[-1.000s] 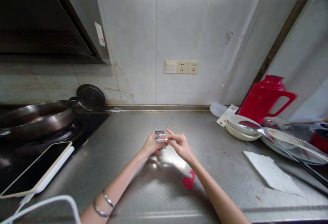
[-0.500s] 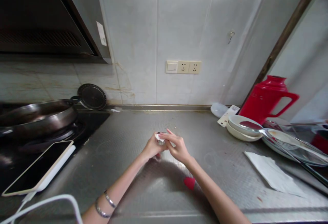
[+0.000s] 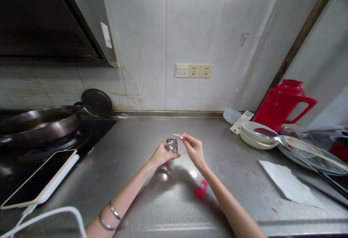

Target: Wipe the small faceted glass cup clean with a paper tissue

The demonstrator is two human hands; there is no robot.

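My left hand (image 3: 162, 154) grips a small, shiny, dark square object (image 3: 172, 146) with bright glints, perhaps glass or clear wrapping; its kind is unclear. Just to the right, my right hand (image 3: 193, 149) pinches a thin white strip (image 3: 178, 136) between thumb and fingers, close to the object's top edge. Both hands are raised over the metal countertop (image 3: 141, 136). A red piece with a jagged edge (image 3: 201, 191) lies on the counter beside my right forearm. Something reddish shows below my left hand, mostly hidden.
At left, a pan (image 3: 40, 123) sits on the stove, with a phone (image 3: 39, 178) on its near edge and a white cable (image 3: 54, 210). To the right are stacked bowls (image 3: 257, 140), a red thermos jug (image 3: 282, 105), a plate with utensils and a white tissue (image 3: 288, 185).
My right hand has drawn away from my left, carrying the white strip up and right. The shiny object, previously covered by my fingers, now shows. More of the red piece is visible.
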